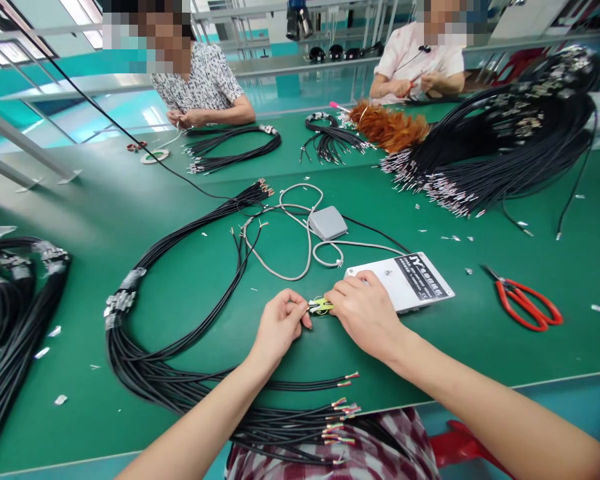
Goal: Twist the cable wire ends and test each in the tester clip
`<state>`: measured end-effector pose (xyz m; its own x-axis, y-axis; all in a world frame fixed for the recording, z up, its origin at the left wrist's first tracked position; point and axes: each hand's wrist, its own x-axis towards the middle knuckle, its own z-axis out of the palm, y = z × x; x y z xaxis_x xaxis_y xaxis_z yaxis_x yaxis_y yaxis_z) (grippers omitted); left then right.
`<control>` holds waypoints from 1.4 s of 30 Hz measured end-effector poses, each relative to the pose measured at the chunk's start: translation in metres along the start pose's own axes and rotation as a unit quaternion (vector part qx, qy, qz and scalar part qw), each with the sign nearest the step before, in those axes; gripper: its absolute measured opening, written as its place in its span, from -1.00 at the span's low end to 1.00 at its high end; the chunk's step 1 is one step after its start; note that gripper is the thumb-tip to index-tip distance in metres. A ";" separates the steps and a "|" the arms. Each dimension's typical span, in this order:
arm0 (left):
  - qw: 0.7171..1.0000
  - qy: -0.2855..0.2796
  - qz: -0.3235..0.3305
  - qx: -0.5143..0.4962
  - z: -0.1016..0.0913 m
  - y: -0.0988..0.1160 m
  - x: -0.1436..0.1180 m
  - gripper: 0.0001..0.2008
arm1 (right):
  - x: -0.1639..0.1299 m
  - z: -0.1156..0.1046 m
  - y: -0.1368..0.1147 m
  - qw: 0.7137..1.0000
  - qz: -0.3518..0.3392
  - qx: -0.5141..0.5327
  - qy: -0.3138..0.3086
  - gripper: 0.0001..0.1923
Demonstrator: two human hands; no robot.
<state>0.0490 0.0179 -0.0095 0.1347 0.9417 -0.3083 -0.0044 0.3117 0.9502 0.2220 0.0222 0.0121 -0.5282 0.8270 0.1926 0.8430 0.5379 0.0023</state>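
Observation:
My left hand [280, 325] is closed in a pinch, its fingertips meeting the left end of a small yellow-green tool [322, 306]. Something thin and dark shows at those fingertips, too small to make out. My right hand [363, 310] is wrapped round the tool's other end, in front of a white box with a dark label [399, 281]. To the left curves a bundle of black cables [155, 360], bound with clear wrap and silvery connectors [120, 301]. Its stripped ends with coloured wires [341, 420] lie near my lap.
Red-handled scissors [527, 303] lie at the right. A grey pedal [329, 223] with a looped grey cord sits behind the box. More black cable bundles [520, 133] lie far right, and others [15, 300] at the left. Two people work across the green table [480, 353].

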 end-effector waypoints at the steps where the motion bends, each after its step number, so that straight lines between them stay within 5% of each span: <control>1: 1.000 0.001 0.001 0.004 0.000 0.000 0.000 -0.72 | 0.000 0.000 0.000 1.000 0.000 0.000 -0.001 -0.89; 9: 0.997 -0.004 0.015 0.070 -0.002 -0.003 0.004 -0.76 | -0.003 -0.008 -0.002 1.000 -0.011 0.023 0.011 -0.91; 17: 0.986 0.005 0.083 0.142 -0.006 0.001 -0.001 -0.85 | -0.077 -0.015 0.027 0.948 0.116 0.125 0.267 -0.87; 24: 0.985 -0.001 0.072 0.156 -0.009 0.003 -0.002 -0.85 | -0.094 0.008 0.010 0.957 0.117 0.078 0.254 -0.80; 32: 0.986 0.026 0.070 0.147 -0.031 -0.002 -0.004 -0.77 | -0.093 0.013 0.018 0.952 0.097 0.066 0.282 -0.80; 37: 0.968 0.130 0.119 0.181 -0.069 0.022 0.016 -0.83 | -0.104 0.014 0.000 0.947 0.060 0.164 0.269 -0.74; 42: 0.884 0.338 0.190 0.263 -0.126 0.052 0.065 -0.93 | -0.113 0.022 -0.026 0.951 0.081 0.270 0.130 -0.71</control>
<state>-0.0677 0.1110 0.0144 -0.4002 0.8818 0.2497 0.5623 0.0211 0.8266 0.2572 -0.0816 -0.0312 -0.2947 0.8753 0.3834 0.6988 0.4710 -0.5384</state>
